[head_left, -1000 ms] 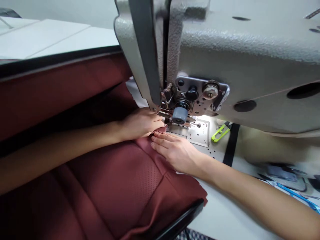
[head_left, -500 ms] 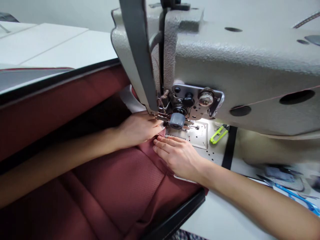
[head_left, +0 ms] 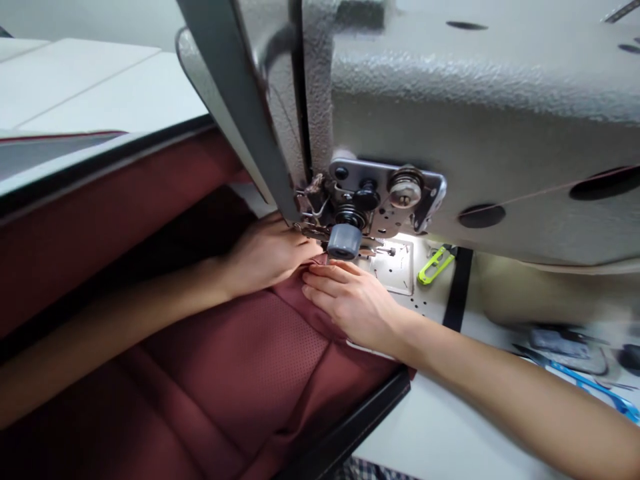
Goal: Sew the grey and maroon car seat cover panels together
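A burgundy seat cover (head_left: 235, 373), partly perforated, spreads below the sewing machine's head, its edge reaching the presser foot area. My left hand (head_left: 273, 250) is closed on the cover's folded edge just left of the needle area; its fingertips are partly hidden behind the machine. Beside it, my right hand (head_left: 357, 300) lies on the cover's edge with fingers stretched out close together and the thumb hidden. The grey knob (head_left: 344, 241) of the sewing machine (head_left: 450, 140) sits just above my right fingers. The needle itself cannot be made out.
Yellow-green thread snips (head_left: 436, 265) lie on the machine bed right of the lit needle plate (head_left: 395, 270). Blue-handled scissors (head_left: 585, 383) rest at the far right. A black-edged burgundy flap (head_left: 115, 180) rises at left. White tabletops (head_left: 100, 80) stand behind.
The camera view has shifted slightly, so the machine head appears larger and further left. Both hands stay close to the needle area, with the cover nearly unchanged between them.
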`<state>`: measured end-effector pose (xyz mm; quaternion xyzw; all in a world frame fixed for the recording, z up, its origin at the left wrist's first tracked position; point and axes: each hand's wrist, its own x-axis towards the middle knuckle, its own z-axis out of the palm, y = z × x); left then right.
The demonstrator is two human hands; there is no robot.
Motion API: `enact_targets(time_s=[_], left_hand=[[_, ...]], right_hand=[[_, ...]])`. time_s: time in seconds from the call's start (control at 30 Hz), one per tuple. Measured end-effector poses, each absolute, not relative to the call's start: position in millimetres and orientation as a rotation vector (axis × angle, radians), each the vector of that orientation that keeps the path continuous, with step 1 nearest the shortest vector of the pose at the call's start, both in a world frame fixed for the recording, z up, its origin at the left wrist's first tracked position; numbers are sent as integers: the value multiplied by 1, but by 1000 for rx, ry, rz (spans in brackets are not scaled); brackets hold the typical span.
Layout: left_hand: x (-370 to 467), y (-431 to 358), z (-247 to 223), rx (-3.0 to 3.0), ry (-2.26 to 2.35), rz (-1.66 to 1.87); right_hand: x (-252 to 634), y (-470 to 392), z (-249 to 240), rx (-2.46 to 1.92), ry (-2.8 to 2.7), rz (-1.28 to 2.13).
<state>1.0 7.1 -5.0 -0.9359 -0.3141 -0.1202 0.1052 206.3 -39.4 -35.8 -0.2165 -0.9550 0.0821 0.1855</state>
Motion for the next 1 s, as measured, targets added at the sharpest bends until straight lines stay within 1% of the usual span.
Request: enact_targets(time_s=[0.1, 0.23, 0.37, 0.47, 0.57, 0.7, 0.9, 1.0], left_hand=[[-5, 12, -2, -2737, -1067, -380], [-2, 10, 8, -2801, -1066, -235], [13, -6, 17, -2794, -1041, -25], [22, -19, 15, -2785, -1067, 49], [26, -26, 9, -2758, -1117, 63], [26, -31, 5, -2703, -1074, 80], [23, -23, 0, -2685, -1055, 0], [20, -19, -3, -2746, -1122, -80]], right_hand=[[206, -41, -34, -647, -2683, 293], [203, -41, -32, -629, -2716, 367], [199, -42, -32, -671, -2731, 304], [197, -45, -31, -660, -2764, 182], [196, -48, -31, -628, -2750, 94], [198, -45, -34, -644, -2687, 83], [206, -31, -30, -688, -2743, 145], [207, -28, -26, -702, -2739, 102]])
